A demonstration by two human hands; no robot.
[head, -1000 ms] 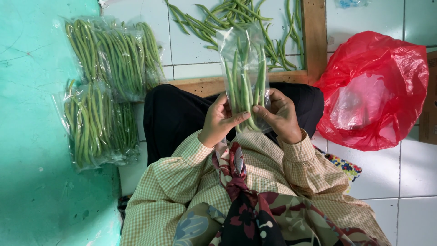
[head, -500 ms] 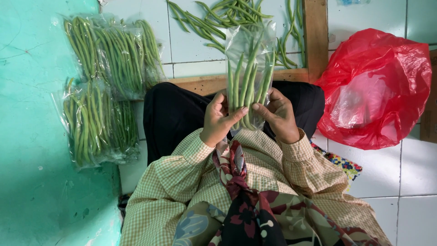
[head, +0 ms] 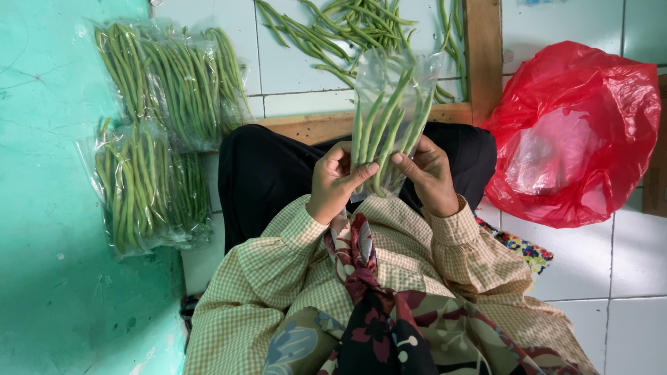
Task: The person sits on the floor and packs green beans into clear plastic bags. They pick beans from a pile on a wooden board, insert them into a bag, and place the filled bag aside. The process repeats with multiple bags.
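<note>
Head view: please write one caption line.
Both hands, left and right, hold a clear bag of green beans.

Head view, wearer's own body only.

- Blouse point(head: 278, 278): long-sleeved, fine green-and-cream check. Cuffs gathered at the wrists with a slight frill.
- Scarf point(head: 365, 292): dark ground with dark red floral print and some white detail, knotted at the chest, tails hanging down the middle. Lower down a paler olive panel with blue-grey leaf shapes.
- Trousers point(head: 271, 180): plain black, covering the lap.
- Left hand point(head: 333, 184) and right hand point(head: 427, 173): bare, no gloves; no rings or watch can be made out.
</note>
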